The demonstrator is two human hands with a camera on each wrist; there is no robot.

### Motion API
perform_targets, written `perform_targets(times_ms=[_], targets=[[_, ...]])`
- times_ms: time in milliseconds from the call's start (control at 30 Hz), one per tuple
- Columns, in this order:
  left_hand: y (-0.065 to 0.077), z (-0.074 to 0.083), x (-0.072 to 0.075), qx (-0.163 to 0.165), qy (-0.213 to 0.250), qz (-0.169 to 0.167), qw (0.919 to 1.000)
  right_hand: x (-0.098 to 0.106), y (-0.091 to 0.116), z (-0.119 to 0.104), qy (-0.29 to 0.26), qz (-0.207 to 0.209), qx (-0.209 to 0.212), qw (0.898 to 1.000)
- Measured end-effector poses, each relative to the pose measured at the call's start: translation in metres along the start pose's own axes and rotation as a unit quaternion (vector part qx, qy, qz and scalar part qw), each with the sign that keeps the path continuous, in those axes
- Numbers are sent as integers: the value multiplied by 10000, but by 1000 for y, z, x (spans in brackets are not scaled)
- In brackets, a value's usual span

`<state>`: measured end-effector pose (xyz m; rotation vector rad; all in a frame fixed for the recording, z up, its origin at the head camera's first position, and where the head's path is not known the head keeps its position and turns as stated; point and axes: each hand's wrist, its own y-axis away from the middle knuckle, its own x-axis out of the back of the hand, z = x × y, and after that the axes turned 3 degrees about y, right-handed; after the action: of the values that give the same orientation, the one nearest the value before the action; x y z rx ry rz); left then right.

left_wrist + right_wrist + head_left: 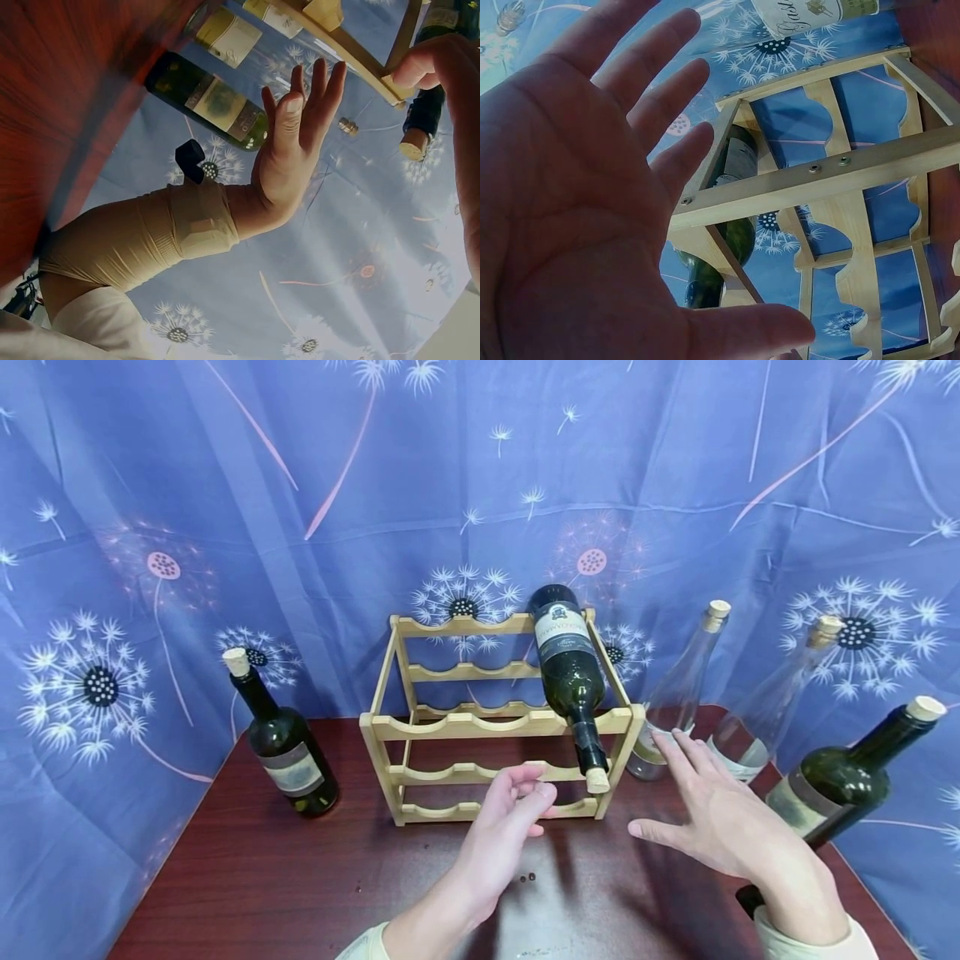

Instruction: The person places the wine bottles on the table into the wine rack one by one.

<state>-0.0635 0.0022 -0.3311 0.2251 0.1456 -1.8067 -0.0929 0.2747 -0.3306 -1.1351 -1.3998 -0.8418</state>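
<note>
A dark green wine bottle (566,647) lies on the top tier of the wooden wine rack (502,724), at its right end, its corked neck pointing toward me. Just left of that cork, my left hand (501,835) hovers in front of the rack, fingers loosely bent and holding nothing. My right hand (723,810) is spread, palm turned toward the rack in the right wrist view, and also holds nothing. Its fingertips overlap a clear corked bottle (682,681) in the head view. Behind the hand stands another clear bottle (780,702).
Right of my right hand is a green corked bottle (847,777); part of another dark bottle (750,900) shows under the wrist. A dark corked bottle (288,747) stands left of the rack. Small dark bits (532,877) lie on the reddish table (300,885). Blue curtain (450,460) hangs behind.
</note>
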Motion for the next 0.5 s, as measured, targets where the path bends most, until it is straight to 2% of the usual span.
perform_targets(times_ms=[167, 267, 400, 500], targets=[[7, 1, 10, -275, -220, -208, 9992, 1, -1, 1, -51, 101, 20, 9999], [11, 2, 17, -325, -556, -212, 9977, 2, -2, 1, -121, 197, 69, 9997], [16, 4, 26, -523, -1094, -166, 9925, 2, -3, 2, -218, 349, 100, 9991], [19, 6, 34, -778, -1333, -186, 9878, 1, -4, 2, -288, 461, 53, 9985]])
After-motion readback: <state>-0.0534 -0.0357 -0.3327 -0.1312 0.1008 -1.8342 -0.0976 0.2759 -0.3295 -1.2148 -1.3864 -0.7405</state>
